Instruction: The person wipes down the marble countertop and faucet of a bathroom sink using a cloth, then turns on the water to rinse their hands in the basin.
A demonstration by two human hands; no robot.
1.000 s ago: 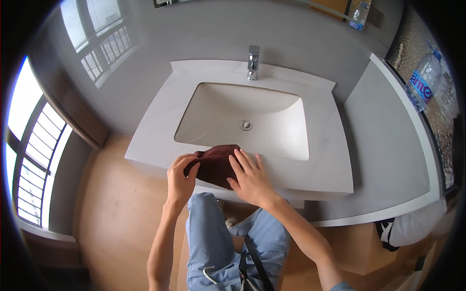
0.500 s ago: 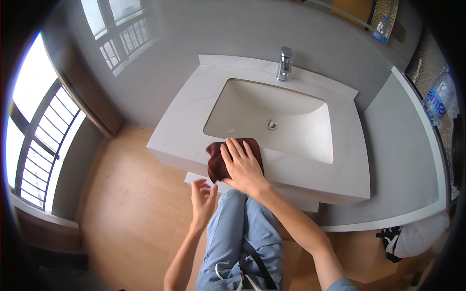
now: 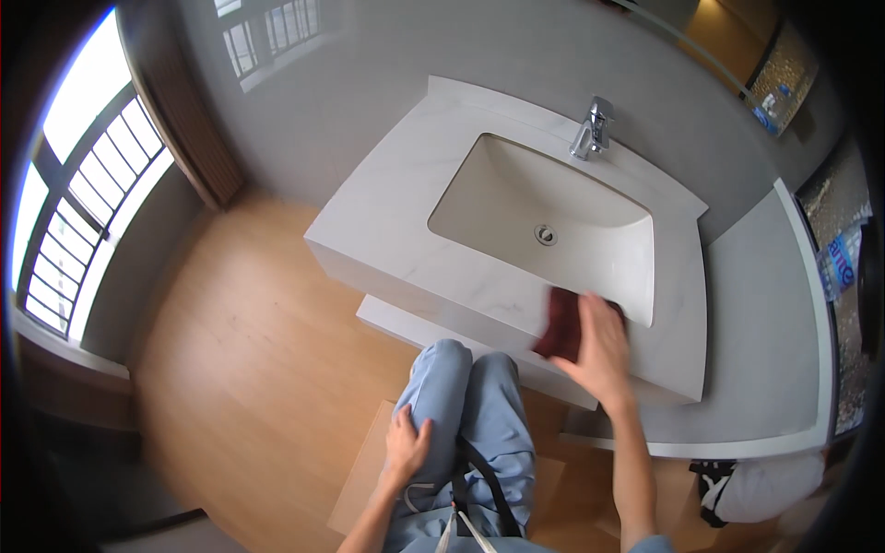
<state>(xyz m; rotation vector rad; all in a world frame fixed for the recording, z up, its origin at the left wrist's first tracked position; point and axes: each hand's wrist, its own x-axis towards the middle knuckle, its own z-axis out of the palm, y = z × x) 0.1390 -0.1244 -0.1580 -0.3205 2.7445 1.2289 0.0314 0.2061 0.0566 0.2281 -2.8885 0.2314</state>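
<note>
A dark red cloth [image 3: 561, 324] lies over the front rim of the white marbled countertop [image 3: 387, 207], just below the sink's near right corner. On it is my right hand [image 3: 604, 348], fingers bent over its right part and thumb along its lower side; slight blur softens the fingers. My left hand [image 3: 407, 445] rests by my left thigh, holding nothing, its fingers loosely apart. Beyond the cloth is the white rectangular sink [image 3: 498, 198], with a round metal drain [image 3: 546, 235] in its bottom. A chrome faucet [image 3: 591, 129] stands behind the basin.
To the right, a low grey partition [image 3: 770, 323] with a white top edge borders the counter. Past it stands a plastic bottle [image 3: 841, 263] with a blue label. A white bag [image 3: 770, 488] is at lower right. Barred windows [image 3: 83, 212] and a brown curtain [image 3: 180, 111] are on the left.
My right hand has moved the cloth rightward along the counter's front edge. My left hand has drawn back from beside the counter to my thigh. The view has shifted and tilted.
</note>
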